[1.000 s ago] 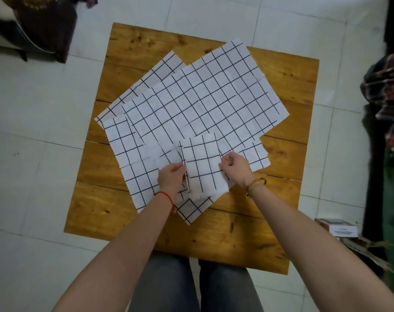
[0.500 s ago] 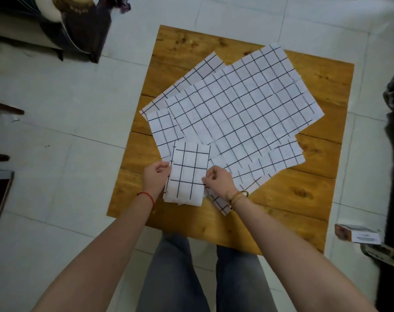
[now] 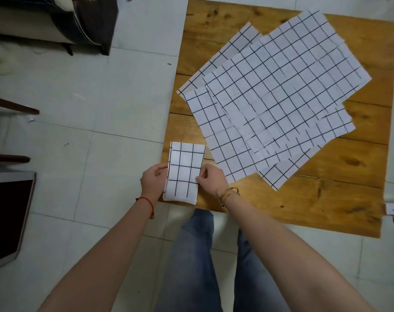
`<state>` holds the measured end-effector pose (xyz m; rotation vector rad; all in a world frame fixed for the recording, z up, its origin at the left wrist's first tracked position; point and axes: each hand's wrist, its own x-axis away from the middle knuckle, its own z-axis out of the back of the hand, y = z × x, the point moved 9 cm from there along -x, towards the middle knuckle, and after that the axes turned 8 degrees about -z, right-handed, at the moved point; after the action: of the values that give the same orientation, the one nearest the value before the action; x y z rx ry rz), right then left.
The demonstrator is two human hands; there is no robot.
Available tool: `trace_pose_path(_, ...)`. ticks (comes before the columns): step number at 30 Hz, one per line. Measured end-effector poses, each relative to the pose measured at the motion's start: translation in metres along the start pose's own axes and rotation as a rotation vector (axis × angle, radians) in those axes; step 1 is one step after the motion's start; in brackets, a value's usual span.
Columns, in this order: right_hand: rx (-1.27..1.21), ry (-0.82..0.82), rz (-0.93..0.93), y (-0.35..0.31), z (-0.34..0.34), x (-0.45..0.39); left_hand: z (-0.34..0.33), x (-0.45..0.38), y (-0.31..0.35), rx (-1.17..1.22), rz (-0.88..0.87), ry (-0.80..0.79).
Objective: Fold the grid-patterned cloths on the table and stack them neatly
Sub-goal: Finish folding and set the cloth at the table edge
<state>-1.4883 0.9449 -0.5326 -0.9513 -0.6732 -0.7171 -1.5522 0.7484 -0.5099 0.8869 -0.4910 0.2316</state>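
**Folded cloth held at the counter's near left corner**

Nearest the camera, the person's jeans [image 3: 191,262] show below the two forearms. The left hand [image 3: 153,182], with a red string at its wrist, pinches the left edge of a folded cloth [image 3: 183,173], thumb on top and fingers curled beneath. The right hand [image 3: 211,179], with a gold bracelet at its wrist, pinches the right edge the same way. The folded cloth is a narrow white rectangle with black grid lines, and it sits over the near left corner of the wooden counter [image 3: 304,210], its left side reaching past the counter's edge above the tiled floor [image 3: 90,104]. Farther back, a pile of unfolded cloths [image 3: 281,93] lies flat and overlapping, askew, across the counter's middle and far part.
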Motion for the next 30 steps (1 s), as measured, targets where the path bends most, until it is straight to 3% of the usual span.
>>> trace_pose_path(10,0.059,0.035,0.003,-0.014,-0.017,-0.003,0.008,0.000,-0.013,0.060,-0.031,-0.077)
trace_pose_path(17,0.165,0.094,-0.026,0.006,0.001,-0.006,0.011,0.007,-0.001,-0.117,-0.144,-0.011)
trace_pose_path(21,0.174,0.218,0.021,0.014,0.041,-0.004,0.002,0.008,0.023,-0.185,-0.268,0.010)
trace_pose_path(30,0.144,0.494,0.043,0.061,0.166,-0.008,-0.081,0.011,0.101,-0.239,-0.478,-0.109)
